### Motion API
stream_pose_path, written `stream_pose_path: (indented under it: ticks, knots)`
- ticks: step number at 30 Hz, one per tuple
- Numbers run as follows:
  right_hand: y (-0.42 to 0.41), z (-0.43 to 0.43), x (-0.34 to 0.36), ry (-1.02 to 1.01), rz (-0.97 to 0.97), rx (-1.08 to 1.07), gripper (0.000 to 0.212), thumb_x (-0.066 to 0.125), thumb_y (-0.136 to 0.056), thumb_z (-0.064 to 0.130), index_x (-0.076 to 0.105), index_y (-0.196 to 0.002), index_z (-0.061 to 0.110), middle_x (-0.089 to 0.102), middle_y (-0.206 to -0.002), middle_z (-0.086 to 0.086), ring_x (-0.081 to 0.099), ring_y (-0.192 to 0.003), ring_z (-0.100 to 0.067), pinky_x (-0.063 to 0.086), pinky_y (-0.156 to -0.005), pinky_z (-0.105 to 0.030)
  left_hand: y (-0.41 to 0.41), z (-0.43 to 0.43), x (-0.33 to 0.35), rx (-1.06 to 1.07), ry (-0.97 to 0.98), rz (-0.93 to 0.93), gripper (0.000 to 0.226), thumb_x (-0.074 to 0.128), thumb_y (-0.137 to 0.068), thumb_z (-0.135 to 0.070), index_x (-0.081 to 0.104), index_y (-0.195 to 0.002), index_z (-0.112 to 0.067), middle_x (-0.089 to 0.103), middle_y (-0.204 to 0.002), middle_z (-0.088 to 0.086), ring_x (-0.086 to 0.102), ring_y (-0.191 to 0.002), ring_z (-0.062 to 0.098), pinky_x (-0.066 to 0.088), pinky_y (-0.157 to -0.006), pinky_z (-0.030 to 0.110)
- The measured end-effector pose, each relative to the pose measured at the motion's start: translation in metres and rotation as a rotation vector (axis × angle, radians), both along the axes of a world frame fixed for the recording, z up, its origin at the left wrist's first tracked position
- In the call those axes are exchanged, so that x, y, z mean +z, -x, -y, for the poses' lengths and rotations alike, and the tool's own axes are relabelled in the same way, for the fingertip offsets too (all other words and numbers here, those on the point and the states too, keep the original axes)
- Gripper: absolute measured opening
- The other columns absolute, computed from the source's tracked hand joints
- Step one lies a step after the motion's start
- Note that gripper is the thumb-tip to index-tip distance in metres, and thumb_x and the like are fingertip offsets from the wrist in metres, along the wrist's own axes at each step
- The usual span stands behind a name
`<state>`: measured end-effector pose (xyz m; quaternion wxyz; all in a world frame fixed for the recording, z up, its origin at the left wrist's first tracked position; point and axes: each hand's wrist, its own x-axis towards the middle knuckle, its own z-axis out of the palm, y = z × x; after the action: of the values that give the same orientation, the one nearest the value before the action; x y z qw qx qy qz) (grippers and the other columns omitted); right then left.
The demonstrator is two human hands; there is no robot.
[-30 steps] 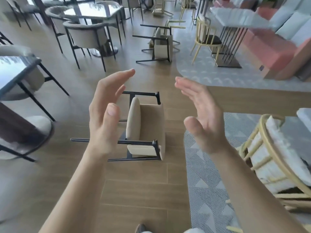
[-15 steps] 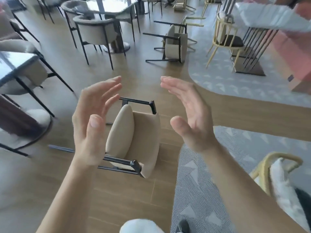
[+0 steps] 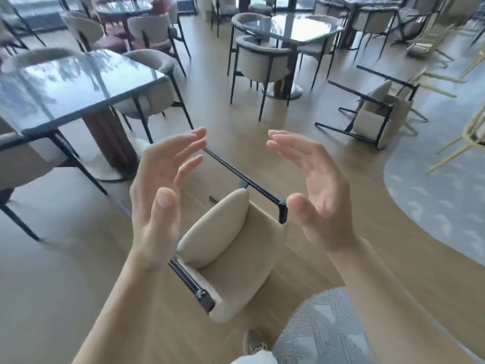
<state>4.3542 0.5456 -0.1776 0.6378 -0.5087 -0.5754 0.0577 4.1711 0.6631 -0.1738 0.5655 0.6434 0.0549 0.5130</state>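
Observation:
A beige upholstered chair [image 3: 236, 261] with black metal legs lies tipped on its side on the wooden floor, right below me. My left hand [image 3: 162, 195] hovers over its left side, palm inward, fingers relaxed and spread. On the other side, my right hand [image 3: 312, 187] is raised in the same way, palm facing the left hand. Neither hand touches the chair. A black leg bar [image 3: 241, 177] runs between the two hands.
A glass-topped table [image 3: 68, 85] with chairs stands at the left. Another table [image 3: 301, 27] ringed by chairs is at the back. A second toppled chair [image 3: 378, 119] lies at the right. A grey patterned rug [image 3: 325, 329] is near my shoe [image 3: 253, 342].
My view has swung left and closer to the fallen chair, which now lies nearer beneath me. Both hands stay raised and open, a little farther apart.

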Motion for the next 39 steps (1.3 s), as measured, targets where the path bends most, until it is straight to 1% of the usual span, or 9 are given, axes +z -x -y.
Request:
stream_pose_path:
  ticks: [5,9,12,20,25,29,31,34,39]
  knots:
    - [-0.086,-0.011,-0.002,0.024,0.005,0.027,0.080,0.055,-0.094,0.075,0.057,-0.137,0.008,0.063,-0.140,-0.016,0.060,-0.135,-0.038,0.047,-0.113,-0.061,-0.092,-0.007,0.004,0.049,-0.032,-0.009,0.060,0.057,-0.092,-0.076,0.057,-0.134,-0.032,0.061,-0.143,0.001,0.056,-0.135,0.034,0.042,-0.114,0.054]
    - [-0.136,-0.030,-0.005,0.024,-0.050,0.092,0.080,0.054,-0.095,0.073,0.056,-0.137,0.005,0.063,-0.139,-0.020,0.061,-0.133,-0.041,0.047,-0.112,-0.062,-0.132,-0.012,-0.001,0.116,0.013,0.000,0.063,0.058,-0.090,-0.077,0.057,-0.134,-0.031,0.063,-0.142,-0.002,0.057,-0.135,0.034,0.043,-0.114,0.054]
    - [-0.170,-0.054,-0.012,0.022,-0.068,0.212,0.075,0.054,-0.097,0.071,0.056,-0.137,0.008,0.063,-0.139,-0.020,0.060,-0.134,-0.043,0.047,-0.112,-0.063,-0.150,-0.015,-0.009,0.242,0.048,0.008,0.059,0.057,-0.091,-0.077,0.060,-0.134,-0.036,0.064,-0.143,-0.002,0.058,-0.136,0.036,0.044,-0.114,0.056]
    - [-0.241,-0.112,-0.037,-0.014,-0.158,0.580,0.070,0.058,-0.099,0.067,0.058,-0.140,0.010,0.062,-0.140,-0.020,0.059,-0.133,-0.047,0.047,-0.111,-0.065,-0.217,0.015,-0.023,0.604,0.093,0.004,0.060,0.057,-0.093,-0.076,0.060,-0.136,-0.033,0.064,-0.144,0.001,0.058,-0.135,0.034,0.043,-0.112,0.052]
    - [-0.259,-0.126,-0.079,0.072,-0.210,0.698,0.065,0.059,-0.100,0.064,0.057,-0.138,0.012,0.063,-0.138,-0.017,0.059,-0.132,-0.049,0.046,-0.109,-0.068,-0.246,0.027,-0.056,0.783,0.160,-0.015,0.063,0.057,-0.093,-0.074,0.058,-0.136,-0.029,0.062,-0.144,0.002,0.057,-0.136,0.033,0.042,-0.112,0.052]
    - [-0.252,-0.132,-0.135,0.193,-0.263,0.743,0.069,0.060,-0.098,0.065,0.055,-0.137,0.008,0.062,-0.137,-0.021,0.062,-0.128,-0.046,0.049,-0.109,-0.056,-0.248,0.032,-0.119,0.848,0.253,-0.026,0.061,0.058,-0.092,-0.075,0.060,-0.135,-0.032,0.064,-0.144,0.001,0.058,-0.135,0.035,0.044,-0.111,0.052]
    - [-0.249,-0.135,-0.181,0.233,-0.293,0.739,0.067,0.060,-0.099,0.064,0.055,-0.136,0.009,0.063,-0.136,-0.020,0.062,-0.129,-0.047,0.049,-0.110,-0.056,-0.249,0.034,-0.166,0.885,0.321,-0.019,0.060,0.058,-0.091,-0.076,0.062,-0.134,-0.035,0.065,-0.143,0.001,0.059,-0.135,0.034,0.044,-0.110,0.050]
    - [-0.251,-0.141,-0.275,0.264,-0.328,0.731,0.065,0.060,-0.099,0.064,0.057,-0.135,0.011,0.063,-0.134,-0.022,0.061,-0.128,-0.049,0.049,-0.110,-0.058,-0.257,0.032,-0.254,0.954,0.375,-0.037,0.060,0.059,-0.090,-0.078,0.063,-0.133,-0.036,0.065,-0.143,0.002,0.060,-0.134,0.035,0.045,-0.109,0.049]
    - [-0.248,-0.143,-0.439,0.410,-0.386,0.722,0.064,0.061,-0.098,0.063,0.054,-0.135,0.011,0.063,-0.135,-0.020,0.064,-0.127,-0.042,0.050,-0.110,-0.055,-0.263,0.025,-0.416,1.037,0.455,-0.092,0.059,0.057,-0.090,-0.077,0.062,-0.132,-0.036,0.065,-0.141,0.004,0.059,-0.134,0.037,0.046,-0.109,0.048]
